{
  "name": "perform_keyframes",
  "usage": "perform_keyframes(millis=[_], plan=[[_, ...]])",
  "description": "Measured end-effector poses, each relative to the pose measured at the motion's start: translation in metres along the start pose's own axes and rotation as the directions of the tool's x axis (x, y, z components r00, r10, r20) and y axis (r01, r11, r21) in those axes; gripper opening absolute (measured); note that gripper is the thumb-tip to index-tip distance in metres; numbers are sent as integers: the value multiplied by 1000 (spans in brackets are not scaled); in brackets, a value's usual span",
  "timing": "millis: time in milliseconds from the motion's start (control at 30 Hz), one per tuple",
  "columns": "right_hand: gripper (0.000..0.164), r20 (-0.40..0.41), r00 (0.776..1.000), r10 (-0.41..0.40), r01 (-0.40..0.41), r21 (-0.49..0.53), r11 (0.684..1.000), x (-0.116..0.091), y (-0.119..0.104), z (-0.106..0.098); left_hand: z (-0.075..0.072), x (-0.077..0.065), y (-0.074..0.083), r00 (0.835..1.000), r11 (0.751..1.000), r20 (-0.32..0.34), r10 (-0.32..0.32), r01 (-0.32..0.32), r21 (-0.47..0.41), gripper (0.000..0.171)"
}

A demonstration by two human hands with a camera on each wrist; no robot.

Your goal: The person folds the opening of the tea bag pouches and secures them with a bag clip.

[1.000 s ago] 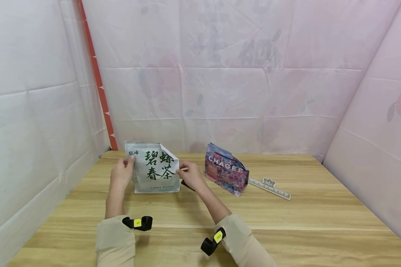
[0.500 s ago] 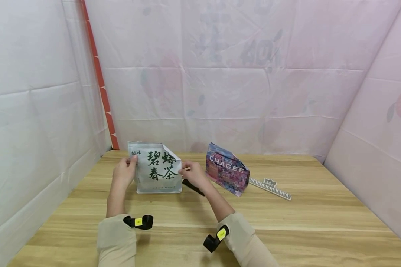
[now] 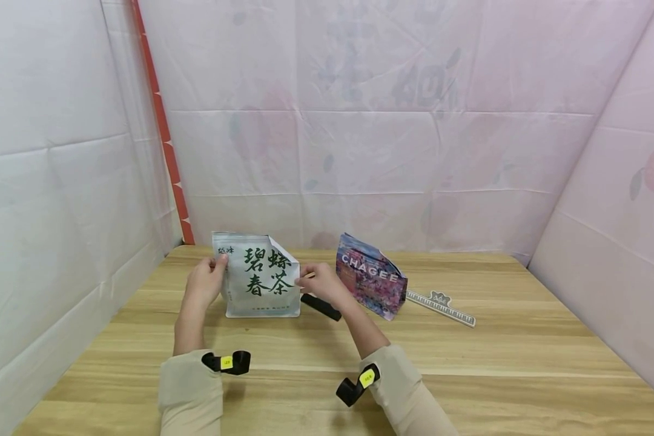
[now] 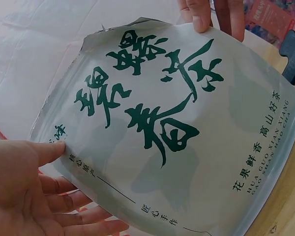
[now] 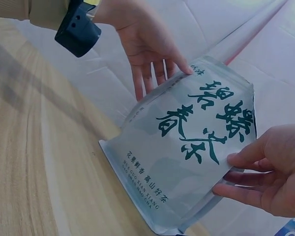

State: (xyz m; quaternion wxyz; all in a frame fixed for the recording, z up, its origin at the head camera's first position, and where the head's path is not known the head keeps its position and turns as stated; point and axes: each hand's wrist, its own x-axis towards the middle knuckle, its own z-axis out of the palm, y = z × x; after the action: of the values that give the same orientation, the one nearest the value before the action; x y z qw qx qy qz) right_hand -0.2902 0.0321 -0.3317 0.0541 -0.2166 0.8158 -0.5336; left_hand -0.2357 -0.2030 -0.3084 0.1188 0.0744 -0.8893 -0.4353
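A pale tea pouch point(image 3: 264, 287) with large green characters stands upright on the table, its top right corner folded over. My left hand point(image 3: 204, 281) grips its left side, thumb on the front and fingers behind. The left wrist view shows that left hand point(image 4: 44, 191) close up. On the opposite edge, my right hand point(image 3: 323, 283) pinches the pouch between thumb and fingers. In the right wrist view, the right hand point(image 5: 275, 172) has its thumb on the printed face. Close behind that hand lies a long black strip point(image 3: 321, 306), partly covered by the wrist.
A colourful pouch point(image 3: 369, 278) lettered CHAGEE stands right of the right hand. Beside it lies a white clip point(image 3: 441, 307) with a piano-key pattern. The wooden table point(image 3: 501, 363) is bounded by pale cloth walls point(image 3: 360, 151) at the back and sides.
The tea pouch has shifted slightly right in the picture, with both hands still holding it. More of the black strip shows now. The CHAGEE pouch and white clip stay put.
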Motion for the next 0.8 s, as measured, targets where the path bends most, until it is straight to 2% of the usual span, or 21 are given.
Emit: perform_keyframes(millis=[300, 600, 800], plan=[[9, 33, 999, -9, 11, -51, 999, -1, -1, -6, 0, -1, 4, 999, 1000, 35, -9, 9, 9, 61], [10, 67, 998, 1, 6, -100, 995, -3, -2, -12, 1, 2, 3, 998, 1000, 64, 13, -15, 26, 61], [10, 90, 996, -24, 37, -138, 990, -5, -4, -15, -1, 0, 5, 996, 999, 91, 22, -26, 46, 61]])
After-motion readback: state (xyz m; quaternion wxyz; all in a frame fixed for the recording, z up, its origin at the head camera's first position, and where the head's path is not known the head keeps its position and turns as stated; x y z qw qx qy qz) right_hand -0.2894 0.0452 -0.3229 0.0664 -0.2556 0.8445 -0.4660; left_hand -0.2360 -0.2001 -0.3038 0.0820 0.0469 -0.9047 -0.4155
